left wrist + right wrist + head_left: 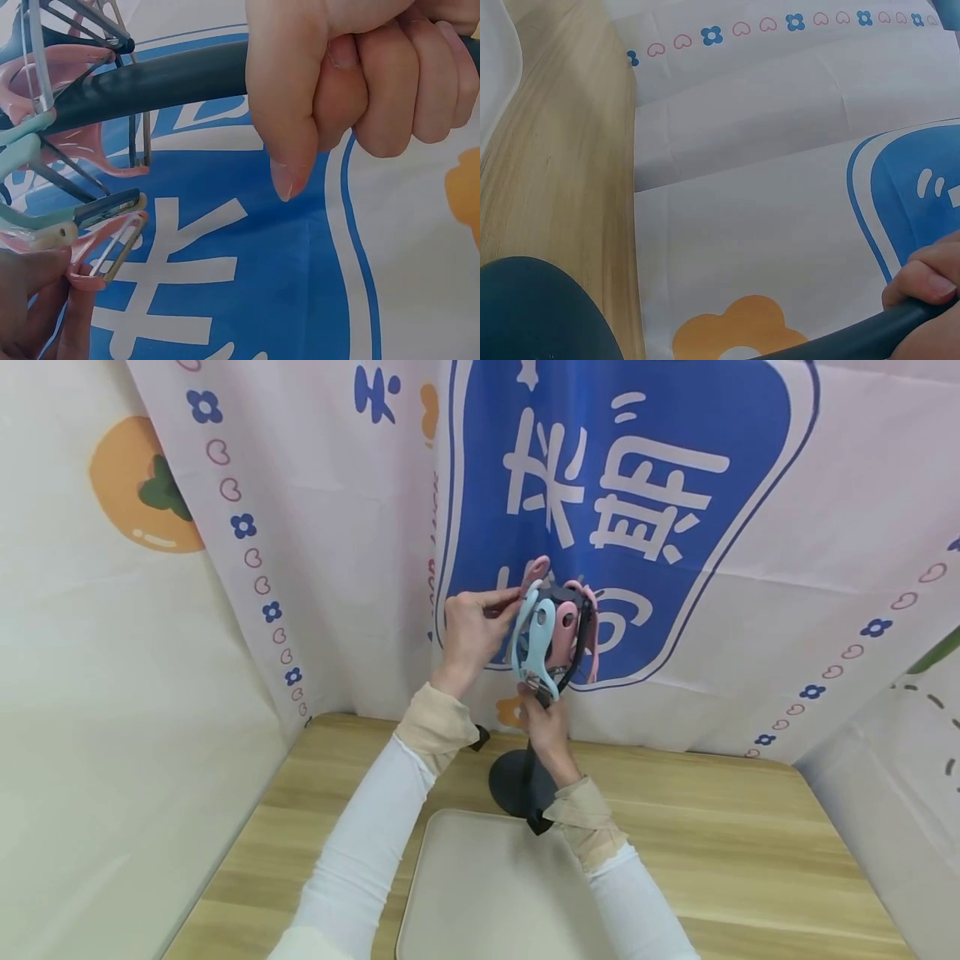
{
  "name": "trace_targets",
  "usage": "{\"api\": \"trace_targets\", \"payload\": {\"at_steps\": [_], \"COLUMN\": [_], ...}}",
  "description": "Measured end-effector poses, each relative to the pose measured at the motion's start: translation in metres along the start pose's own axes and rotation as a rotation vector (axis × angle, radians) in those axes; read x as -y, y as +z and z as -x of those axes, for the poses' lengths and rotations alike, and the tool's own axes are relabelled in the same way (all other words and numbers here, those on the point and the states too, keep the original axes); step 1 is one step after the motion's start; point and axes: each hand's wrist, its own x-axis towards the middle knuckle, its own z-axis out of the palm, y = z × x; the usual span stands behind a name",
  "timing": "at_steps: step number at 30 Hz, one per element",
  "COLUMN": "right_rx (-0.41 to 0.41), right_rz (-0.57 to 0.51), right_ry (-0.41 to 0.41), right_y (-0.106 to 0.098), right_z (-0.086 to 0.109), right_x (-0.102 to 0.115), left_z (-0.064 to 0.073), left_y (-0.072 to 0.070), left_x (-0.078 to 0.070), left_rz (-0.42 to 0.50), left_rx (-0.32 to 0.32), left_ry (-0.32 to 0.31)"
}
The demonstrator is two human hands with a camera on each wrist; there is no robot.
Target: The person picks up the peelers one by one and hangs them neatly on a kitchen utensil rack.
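Observation:
A black stand with a round base and a pole rises behind the tray. Around its top hang several pink clips and light blue clips, plastic with oval holes and metal parts. My left hand pinches one pink clip between thumb and fingers at the left side of the cluster, close beside a light blue one. Below the clips, my right hand grips the pole, its fingers wrapped round it. Neighbouring clips partly cover the stand's top.
A beige tray lies on the wooden table in front of the stand. Behind stands a white cloth backdrop with a blue printed panel, close to the clips.

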Motion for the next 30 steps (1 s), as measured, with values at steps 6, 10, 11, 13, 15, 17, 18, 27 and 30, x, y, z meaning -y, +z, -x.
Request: {"api": "trace_targets", "payload": {"at_steps": [6,10,11,13,15,17,18,27,30], "right_rx": [-0.009,-0.009,-0.009,-0.008,-0.003,0.002,0.003,-0.003,-0.002], "right_rz": [0.012,-0.011,-0.018,-0.034,-0.043,-0.052,-0.054,-0.049,-0.055], "right_ry": [0.017,0.008,0.002,-0.012,-0.026,-0.036,-0.039,-0.042,-0.038], "right_y": [0.0012,0.0011,0.0010,0.0011,0.0010,0.0009,0.0009,0.0006,0.0008], "right_z": [0.0030,0.0028,0.0028,0.0022,0.0016,0.0010,0.0008,0.0003,0.0000], "right_x": [-0.0016,-0.0021,-0.0022,-0.0025,-0.0025,-0.0026,-0.0025,-0.0024,-0.0021], "left_z": [0.0022,0.0026,0.0025,0.0024,0.0023,0.0024,0.0023,0.0016,0.0017], "left_y": [0.0040,0.0067,0.0072,0.0079,0.0080,0.0079,0.0078,0.0043,0.0026], "left_x": [0.0017,0.0009,0.0006,0.0000,-0.0001,0.0005,0.0013,0.0068,0.0072], "left_rz": [0.007,0.019,0.025,0.035,0.043,0.050,0.052,0.052,0.052], "left_rx": [0.007,0.000,0.000,0.003,0.010,0.023,0.029,0.117,0.138], "left_ry": [0.003,0.021,0.025,0.031,0.038,0.044,0.050,0.099,0.106]}}
